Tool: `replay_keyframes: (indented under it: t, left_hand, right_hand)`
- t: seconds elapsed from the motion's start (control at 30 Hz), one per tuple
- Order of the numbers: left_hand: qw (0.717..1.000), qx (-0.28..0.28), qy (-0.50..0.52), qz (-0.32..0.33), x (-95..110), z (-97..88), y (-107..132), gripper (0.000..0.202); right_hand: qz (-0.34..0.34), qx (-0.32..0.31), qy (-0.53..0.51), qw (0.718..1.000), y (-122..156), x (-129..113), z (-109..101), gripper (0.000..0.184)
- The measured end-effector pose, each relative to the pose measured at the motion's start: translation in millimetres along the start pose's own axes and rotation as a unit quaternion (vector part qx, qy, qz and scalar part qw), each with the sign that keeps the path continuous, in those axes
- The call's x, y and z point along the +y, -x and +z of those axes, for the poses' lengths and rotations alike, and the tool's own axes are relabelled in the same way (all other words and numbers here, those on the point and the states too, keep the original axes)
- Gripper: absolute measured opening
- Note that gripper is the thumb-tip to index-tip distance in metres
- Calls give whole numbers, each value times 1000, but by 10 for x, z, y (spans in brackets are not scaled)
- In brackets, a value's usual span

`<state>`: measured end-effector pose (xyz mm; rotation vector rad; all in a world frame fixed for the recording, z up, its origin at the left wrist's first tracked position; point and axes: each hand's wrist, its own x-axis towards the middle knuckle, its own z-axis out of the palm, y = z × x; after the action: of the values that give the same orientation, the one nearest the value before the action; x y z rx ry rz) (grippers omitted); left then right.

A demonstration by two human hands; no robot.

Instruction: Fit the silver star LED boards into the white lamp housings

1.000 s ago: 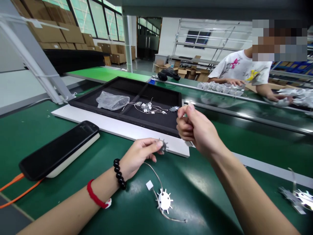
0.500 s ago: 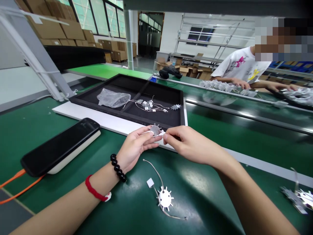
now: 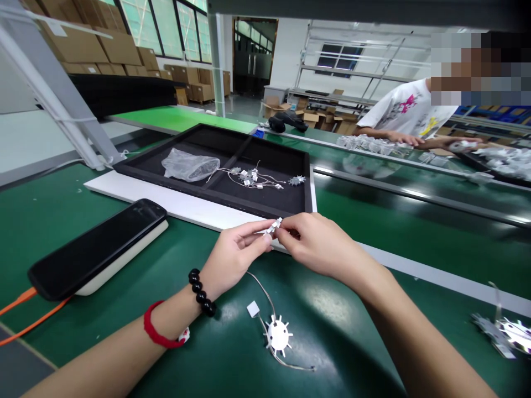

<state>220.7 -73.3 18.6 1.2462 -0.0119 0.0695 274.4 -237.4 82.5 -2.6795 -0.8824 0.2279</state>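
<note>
Between thumb and fingers, my left hand (image 3: 238, 249) pinches a small metal gear-shaped plate (image 3: 274, 226), now turned nearly edge-on. The fingertips of my right hand (image 3: 309, 240) are closed at the plate's right side; whatever they grip there is too small to make out. Below the hands, another gear-shaped plate (image 3: 278, 335) lies flat on the green work surface, with thin wires and a small white square tab (image 3: 253, 309) attached.
A black tray (image 3: 257, 196) holds a clear plastic bag (image 3: 188, 165) and several wired plates (image 3: 249, 176). On the left lies a black device (image 3: 99, 246) with orange cables. More plates (image 3: 504, 331) sit at far right. A co-worker (image 3: 409, 110) handles parts across the bench.
My left hand has tilted the gear-shaped plate from face-on to nearly edge-on, its fingers closing in. My right hand stays close beside it. The co-worker's hands have shifted.
</note>
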Motion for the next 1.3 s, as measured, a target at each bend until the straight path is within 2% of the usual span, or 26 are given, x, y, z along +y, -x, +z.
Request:
replay_keyframes:
  t: [0.2,0.43,0.57,0.67,0.8,0.93,1.0,1.07,1.2,1.3]
  left_hand:
    - [1000,20,9,-14,19,-67,-51,34]
    - [994,11,69,-84,26,-99,-72,29]
    - [995,9,45,-91,-5,-108,-78,27]
    - [998,11,-16,-62,-8,-114,-95,31]
    - [990,23,-139,22,44,-142,-110,31]
    - [960,47,-243,128,134,-177,-93,23]
    - [941,51,-282,178,174,-184,-77,19]
    - [924,48,-311,216,200,-185,-63,16]
    - [906,43,-342,246,214,-186,-53,15]
    - [902,36,-352,247,213,-193,-51,15]
  right_hand:
    - [-1,25,-52,998,-32,-4,-7,29]
    - [-19,58,-65,996,-35,-26,-6,24]
    - [-35,58,-66,996,-44,-29,11,20]
    - [-52,53,-72,995,-45,-17,26,17]
    - [-86,51,-110,989,-7,-21,48,11]
    - [-87,31,-147,985,30,-96,72,48]
    - [-96,41,-158,982,25,-132,79,47]
    - [-99,49,-148,983,12,-144,74,36]
    - [-81,38,-115,989,10,-115,42,26]
    - [-87,29,-157,983,22,-110,46,39]
